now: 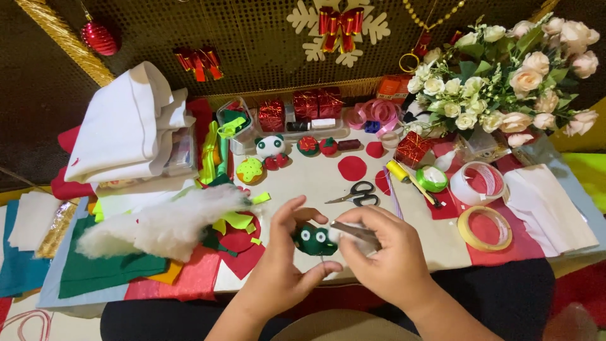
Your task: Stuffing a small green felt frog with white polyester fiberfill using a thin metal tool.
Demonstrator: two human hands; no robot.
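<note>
A small dark green felt toy with two white eyes (315, 240) sits low in the middle of the frame, clamped between the thumb and curled fingers of the left hand (287, 268), which turns its face upward so the seam side meets the other hand. The right hand (385, 259) closes its fingers on a slim silvery tool (353, 231), whose tip rests at the toy beside a bit of white stuffing, seemingly to push filling in. Just left of the hands lies a loose heap of white fibre stuffing (167, 224) over green, red and yellow felt sheets (107, 268), within easy reach. Above the hands, one pair of black-handled scissors (355, 194) lies on the beige tabletop (303, 183). Further up stand five small finished felt figures, a white panda head (271, 146) among them. At the right edge lie two rolls of tape (485, 227), and a bouquet of cream and pink roses (505, 82) fills the upper right.
</note>
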